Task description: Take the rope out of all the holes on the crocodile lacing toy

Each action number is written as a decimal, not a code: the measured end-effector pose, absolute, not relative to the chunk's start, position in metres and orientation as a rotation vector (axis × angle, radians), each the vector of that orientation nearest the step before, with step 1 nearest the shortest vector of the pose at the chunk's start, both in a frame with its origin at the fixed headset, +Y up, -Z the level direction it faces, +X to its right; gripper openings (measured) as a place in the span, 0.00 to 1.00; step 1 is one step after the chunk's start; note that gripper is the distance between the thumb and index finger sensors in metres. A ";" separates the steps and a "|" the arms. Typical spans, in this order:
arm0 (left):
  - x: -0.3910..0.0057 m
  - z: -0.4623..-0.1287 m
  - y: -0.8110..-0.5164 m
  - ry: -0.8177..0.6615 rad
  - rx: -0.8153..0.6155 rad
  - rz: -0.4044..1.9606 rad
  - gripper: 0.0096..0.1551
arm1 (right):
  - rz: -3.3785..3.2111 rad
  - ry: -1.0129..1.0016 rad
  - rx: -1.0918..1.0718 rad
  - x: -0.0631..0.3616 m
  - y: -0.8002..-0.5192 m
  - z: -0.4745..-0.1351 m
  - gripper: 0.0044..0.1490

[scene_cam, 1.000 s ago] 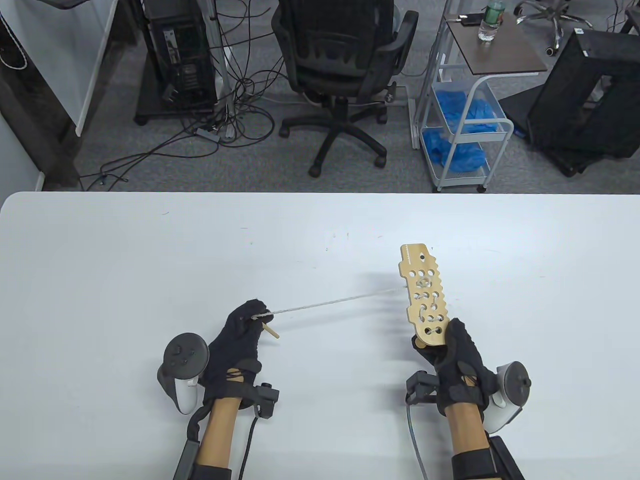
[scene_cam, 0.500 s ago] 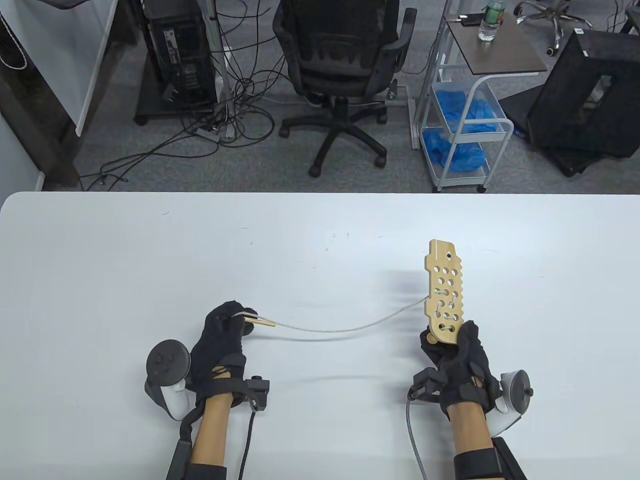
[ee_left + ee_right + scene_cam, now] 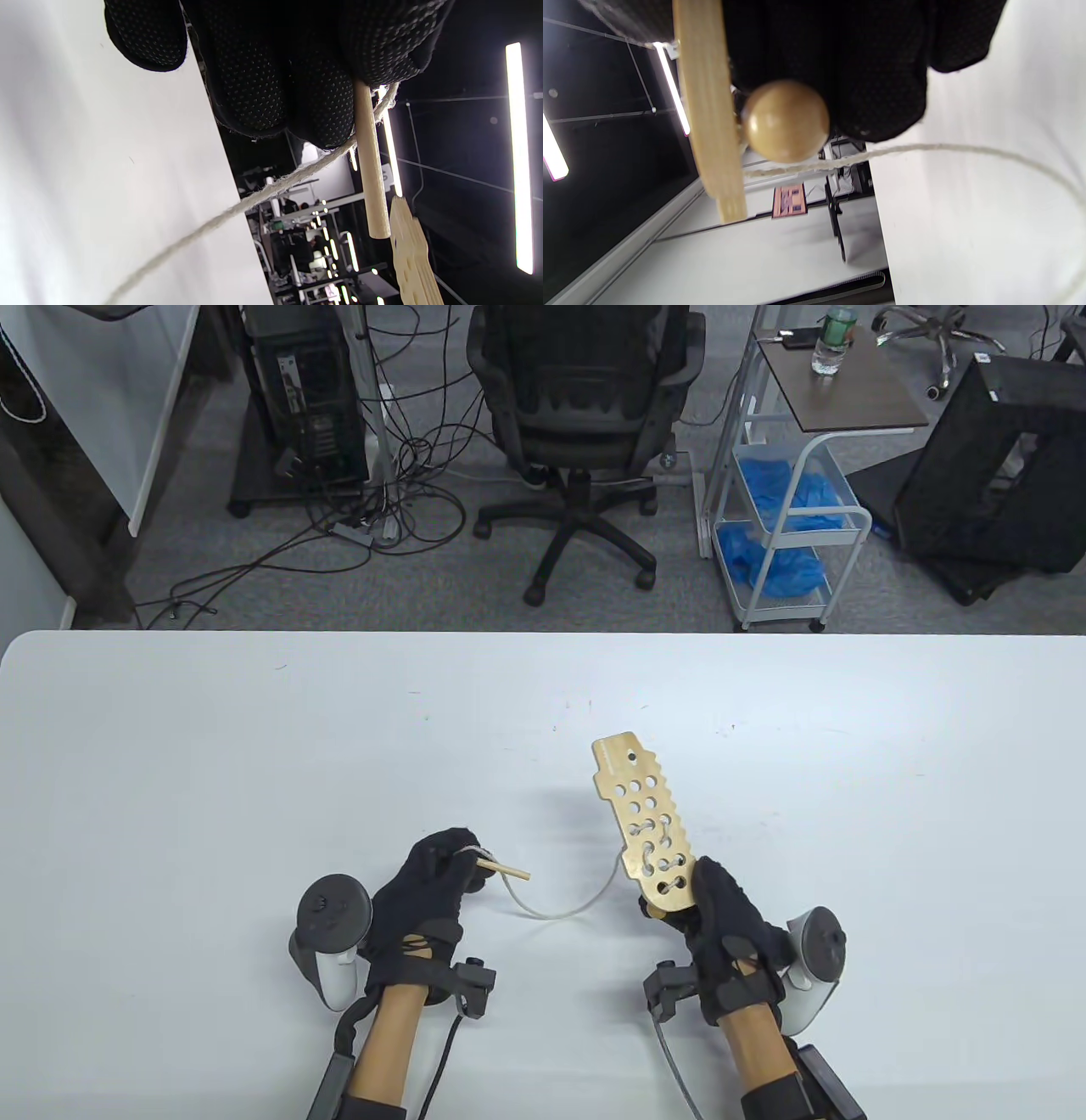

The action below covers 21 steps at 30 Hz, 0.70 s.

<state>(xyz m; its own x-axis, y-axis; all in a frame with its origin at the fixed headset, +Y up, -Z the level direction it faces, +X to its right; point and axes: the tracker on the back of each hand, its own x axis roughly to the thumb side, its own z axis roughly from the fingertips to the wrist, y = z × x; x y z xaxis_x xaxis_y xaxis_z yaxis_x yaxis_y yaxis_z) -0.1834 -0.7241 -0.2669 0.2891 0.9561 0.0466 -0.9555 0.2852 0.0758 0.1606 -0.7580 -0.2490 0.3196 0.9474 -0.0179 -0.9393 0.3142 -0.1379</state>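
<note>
1. Since half a second ago the two hands have come closer together: the right hand has swung the wooden crocodile board to the left, and the rope, which ran in a long shallow curve, now sags in a short deep loop between them.
2. The right hand grips the near end of the board, fingers and thumb curled round it, and holds it up off the white table, its far end tilted away and to the left.
3. In the right wrist view a round wooden bead sits against the board's face just beside the gloved fingers, with the rope running out from beside it.
4. The rope is still laced through the holes nearest the right hand; the holes at the far end look bare, though I can't count them surely from here.
5. The left hand pinches the wooden needle at the rope's free end, its tip pointing right toward the board.
6. The left wrist view shows the fingertips closed tight on the needle and the rope together.
7. Beyond the far edge of the table stand a black office chair and a cart with blue bags.
</note>
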 end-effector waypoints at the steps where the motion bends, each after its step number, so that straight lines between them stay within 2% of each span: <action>1: -0.182 -0.267 -0.724 -0.003 0.088 1.291 0.22 | 1.246 -0.060 -0.109 0.156 -0.757 -0.249 0.29; 8: -0.171 -0.268 -0.723 -0.117 0.028 1.386 0.23 | 1.299 -0.008 0.043 0.134 -0.754 -0.248 0.29; 21: -0.163 -0.269 -0.732 -0.153 -0.111 1.626 0.23 | 1.281 0.038 0.143 0.124 -0.752 -0.247 0.29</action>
<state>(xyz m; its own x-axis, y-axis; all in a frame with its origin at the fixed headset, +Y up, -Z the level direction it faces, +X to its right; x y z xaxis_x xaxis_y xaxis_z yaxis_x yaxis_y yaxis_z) -0.1626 -0.7317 -0.2690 -0.0608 0.9979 0.0214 -0.9843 -0.0564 -0.1672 0.1237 -0.7515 -0.2474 0.2862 0.9568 0.0511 -0.9521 0.2780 0.1278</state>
